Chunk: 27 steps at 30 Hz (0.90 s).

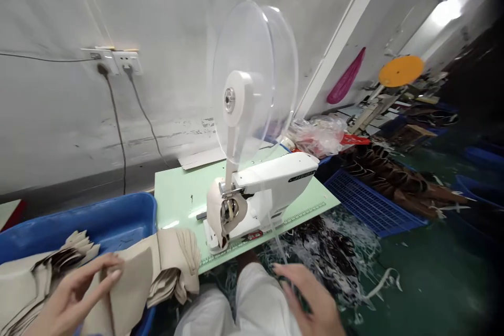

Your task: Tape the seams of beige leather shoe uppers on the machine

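Note:
At the lower left my left hand (pixel 74 294) pinches the edge of a beige leather-like piece (pixel 132 286) with thumb and index finger. More folded beige pieces (pixel 179 254) lie beside it, stacked over the rim of a blue tub (pixel 129 207). My right hand (pixel 313 294) is in front of the machine, low and slightly blurred, its thumb and index finger apart. A thin translucent strip (pixel 279 241) hangs down from the machine to just behind those fingertips. The white machine (pixel 275 176) carries a clear reel with a white tape roll (pixel 240 97). Another beige piece (pixel 214 207) sits at its head.
The machine stands on a pale green table (pixel 177 189) with a ruler along its front edge. Strip scraps (pixel 334 244) litter the green floor. A blue crate (pixel 362 199) with brown pieces is to the right. Power cords (pixel 114 115) run down the wall.

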Each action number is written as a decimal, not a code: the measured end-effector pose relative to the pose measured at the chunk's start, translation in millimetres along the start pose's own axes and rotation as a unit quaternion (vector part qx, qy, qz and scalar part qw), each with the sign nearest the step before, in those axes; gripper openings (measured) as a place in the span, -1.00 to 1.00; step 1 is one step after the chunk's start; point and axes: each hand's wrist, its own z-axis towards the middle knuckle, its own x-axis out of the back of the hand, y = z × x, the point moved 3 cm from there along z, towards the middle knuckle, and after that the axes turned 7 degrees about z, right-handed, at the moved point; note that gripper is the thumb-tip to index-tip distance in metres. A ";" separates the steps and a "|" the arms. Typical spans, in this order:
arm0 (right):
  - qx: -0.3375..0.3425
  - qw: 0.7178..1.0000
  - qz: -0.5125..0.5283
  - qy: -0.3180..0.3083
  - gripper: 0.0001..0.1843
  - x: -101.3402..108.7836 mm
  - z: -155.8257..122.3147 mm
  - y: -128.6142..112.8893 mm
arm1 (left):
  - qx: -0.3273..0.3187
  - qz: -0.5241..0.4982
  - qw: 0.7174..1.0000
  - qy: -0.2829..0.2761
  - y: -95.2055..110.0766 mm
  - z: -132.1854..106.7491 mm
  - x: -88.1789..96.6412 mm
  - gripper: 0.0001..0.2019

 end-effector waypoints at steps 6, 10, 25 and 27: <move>0.039 0.940 0.209 -0.267 -0.51 -188.4 94.3 -58.9 | 0.077 -0.278 0.957 0.017 2.9 11.4 -1.7 -0.72; 0.086 0.905 0.209 -0.359 -0.27 -283.5 104.6 -56.4 | 0.128 -0.393 0.901 0.134 -12.7 -5.4 13.2 -0.70; -0.208 0.765 0.576 -0.198 -0.56 -116.6 118.4 -83.5 | -0.054 0.039 0.995 -0.076 144.5 -40.3 -73.6 -0.72; -0.226 0.817 0.514 -0.126 -0.59 -82.2 124.0 -61.4 | -0.065 0.016 0.986 -0.150 165.6 -19.1 -105.4 -0.69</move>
